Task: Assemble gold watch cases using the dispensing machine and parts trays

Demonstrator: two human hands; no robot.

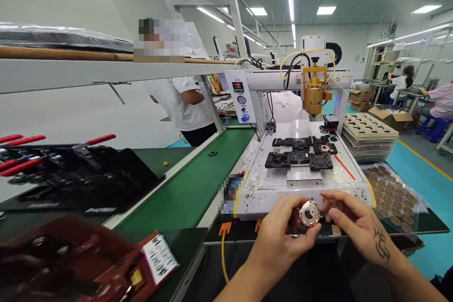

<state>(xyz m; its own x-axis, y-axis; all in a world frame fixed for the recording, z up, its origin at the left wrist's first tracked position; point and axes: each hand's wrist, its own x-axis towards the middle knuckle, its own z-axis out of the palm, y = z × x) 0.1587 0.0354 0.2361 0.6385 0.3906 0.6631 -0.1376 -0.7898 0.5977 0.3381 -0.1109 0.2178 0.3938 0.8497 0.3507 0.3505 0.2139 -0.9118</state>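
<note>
My left hand (pixel 278 236) and my right hand (pixel 357 226) meet in front of the dispensing machine's white table (pixel 276 188). Between their fingertips sits a small round copper-coloured part (pixel 310 213), pinched from both sides. The left thumb and fingers curl round its left edge, and the right fingers close on its right edge. Beyond the hands, black fixture blocks (pixel 300 153) lie on the machine table under a gold dispensing head (pixel 314 93).
A clear tray of round brown parts (pixel 391 193) lies at right, with stacked cardboard trays (pixel 370 134) behind it. A green conveyor belt (pixel 198 174) runs at left past black and red tooling (pixel 71 174). A person in a white shirt (pixel 182 99) stands beyond; others sit far right.
</note>
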